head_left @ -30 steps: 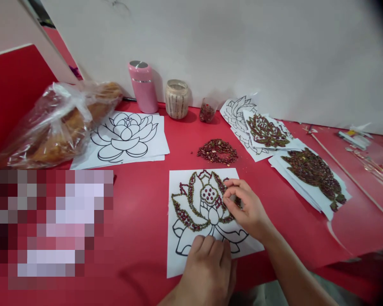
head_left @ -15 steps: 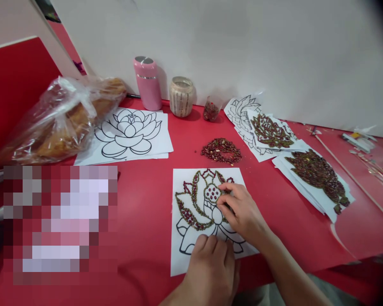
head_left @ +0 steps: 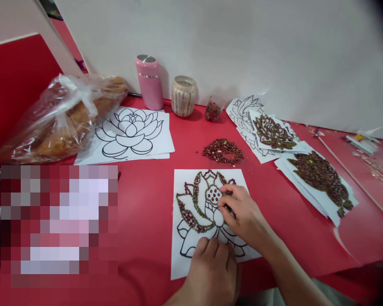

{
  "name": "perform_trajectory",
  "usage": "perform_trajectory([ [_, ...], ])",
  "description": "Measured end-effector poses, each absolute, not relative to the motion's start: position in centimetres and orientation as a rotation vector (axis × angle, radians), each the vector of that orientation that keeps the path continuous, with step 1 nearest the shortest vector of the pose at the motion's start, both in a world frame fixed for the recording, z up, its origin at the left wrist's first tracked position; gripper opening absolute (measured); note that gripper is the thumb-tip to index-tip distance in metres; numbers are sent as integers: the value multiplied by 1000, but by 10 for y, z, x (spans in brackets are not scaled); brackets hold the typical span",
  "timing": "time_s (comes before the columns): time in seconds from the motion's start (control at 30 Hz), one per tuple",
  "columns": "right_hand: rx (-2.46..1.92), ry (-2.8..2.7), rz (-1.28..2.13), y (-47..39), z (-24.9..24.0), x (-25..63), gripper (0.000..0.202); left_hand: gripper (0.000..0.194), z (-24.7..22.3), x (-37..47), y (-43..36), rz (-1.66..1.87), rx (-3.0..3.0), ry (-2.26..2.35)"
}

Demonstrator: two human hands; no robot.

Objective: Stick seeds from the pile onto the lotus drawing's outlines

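A white sheet with a black lotus outline (head_left: pixel 187 248) lies in front of me, parts of its lines covered with red and green beans. My left hand (head_left: pixel 212 270) rests on the sheet's lower edge with its fingers curled; whatever they may hold is hidden. Over the right half of the drawing is my right hand (head_left: pixel 242 212), thumb and forefinger bent beside the dotted seed pod (head_left: pixel 213 194). Between those fingertips nothing can be made out. Beyond the sheet lies a pile of dark red beans (head_left: pixel 221 151).
Along the wall stand a pink bottle (head_left: pixel 150 85), a jar (head_left: pixel 183 97) and a small cup of beans (head_left: pixel 213 110). Bean-covered lotus sheets (head_left: pixel 321 178) lie at right. At left are a plastic bag (head_left: pixel 67 123) and printed lotus sheets (head_left: pixel 130 136) on the red table (head_left: pixel 140 204).
The view has shifted very slightly. Both hands stay in nearly the same places on the sheet, with the right fingers still beside the seed pod.
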State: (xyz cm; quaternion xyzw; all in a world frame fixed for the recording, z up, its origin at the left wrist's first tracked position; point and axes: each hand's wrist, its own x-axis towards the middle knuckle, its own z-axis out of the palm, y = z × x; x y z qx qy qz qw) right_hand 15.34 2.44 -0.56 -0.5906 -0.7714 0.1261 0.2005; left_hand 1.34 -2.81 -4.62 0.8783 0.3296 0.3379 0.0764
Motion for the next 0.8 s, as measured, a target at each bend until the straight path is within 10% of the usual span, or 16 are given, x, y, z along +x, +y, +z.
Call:
perform_trajectory([
  [0.8, -1646, -2118, 281, 24, -1, 155, 11, 17, -43, 15, -24, 1097, 2628, 1005],
])
